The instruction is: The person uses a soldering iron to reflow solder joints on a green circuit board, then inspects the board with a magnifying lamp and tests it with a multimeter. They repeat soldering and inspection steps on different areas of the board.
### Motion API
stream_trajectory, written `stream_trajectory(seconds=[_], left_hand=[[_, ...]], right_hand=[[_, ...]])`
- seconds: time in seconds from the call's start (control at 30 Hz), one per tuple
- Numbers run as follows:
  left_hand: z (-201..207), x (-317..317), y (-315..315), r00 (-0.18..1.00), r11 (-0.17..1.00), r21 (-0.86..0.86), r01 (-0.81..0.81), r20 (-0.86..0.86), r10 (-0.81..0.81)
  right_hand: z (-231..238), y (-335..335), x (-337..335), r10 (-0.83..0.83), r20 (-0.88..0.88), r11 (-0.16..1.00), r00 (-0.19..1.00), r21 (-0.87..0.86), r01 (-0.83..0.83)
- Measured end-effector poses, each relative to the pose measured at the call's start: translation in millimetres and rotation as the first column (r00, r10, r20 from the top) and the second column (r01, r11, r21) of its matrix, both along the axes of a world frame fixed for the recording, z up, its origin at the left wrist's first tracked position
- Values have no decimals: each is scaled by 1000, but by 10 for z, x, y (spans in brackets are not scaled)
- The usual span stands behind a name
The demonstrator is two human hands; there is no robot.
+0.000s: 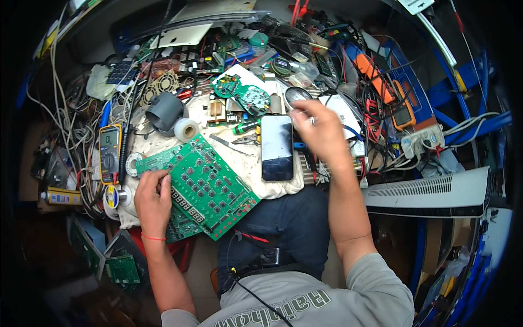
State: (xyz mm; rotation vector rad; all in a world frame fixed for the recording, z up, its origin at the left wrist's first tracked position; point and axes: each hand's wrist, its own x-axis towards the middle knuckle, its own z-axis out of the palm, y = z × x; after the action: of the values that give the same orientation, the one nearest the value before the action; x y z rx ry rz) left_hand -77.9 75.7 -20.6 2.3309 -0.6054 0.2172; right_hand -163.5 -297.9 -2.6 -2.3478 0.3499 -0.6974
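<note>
My left hand (152, 200) grips the left edge of a green circuit board (215, 185), which has rows of small push buttons and a strip of digit displays. Under it lies a second green board (180, 222), mostly covered. Both overhang the cloth's front edge, above my lap. Right of them, a smartphone (277, 148) lies screen up. My right hand (322, 128) hovers past the phone's upper right corner, slightly blurred, fingers curled together; whatever is between them cannot be made out. Just beyond its fingertips is a round magnifying lens (297, 95).
A yellow multimeter (110, 154) stands at left, near a solder spool (111, 197). Behind the boards are a grey cylinder (164, 113), a white roll (186, 130), pliers (247, 140) and a rounded green board (245, 95). Cables and an orange meter (403, 106) crowd the right.
</note>
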Motion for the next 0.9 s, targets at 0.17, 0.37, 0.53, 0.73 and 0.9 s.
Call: stream_trajectory(seconds=[0.17, 0.37, 0.53, 0.73, 0.9], left_hand=[[0, 6, -59, 1000, 1000, 5, -1, -23, 1], [25, 51, -64, 999, 999, -13, 39, 16, -38], [74, 82, -40, 1000, 999, -40, -4, -5, 4], [132, 28, -71, 999, 992, -123, -27, -38, 23], [126, -2, -87, 1000, 990, -137, -20, -24, 17]], right_hand=[[186, -696, -591, -339, -179, 926, 924, -240, 293], [-27, -873, -901, -256, -560, 903, 788, -430, -13], [-85, -1112, -897, -139, -562, 946, 815, -320, -59], [158, -618, -727, 139, -308, 827, 941, 559, 61], [24, 743, -316, 683, -105, 288, 723, 948, -134]])
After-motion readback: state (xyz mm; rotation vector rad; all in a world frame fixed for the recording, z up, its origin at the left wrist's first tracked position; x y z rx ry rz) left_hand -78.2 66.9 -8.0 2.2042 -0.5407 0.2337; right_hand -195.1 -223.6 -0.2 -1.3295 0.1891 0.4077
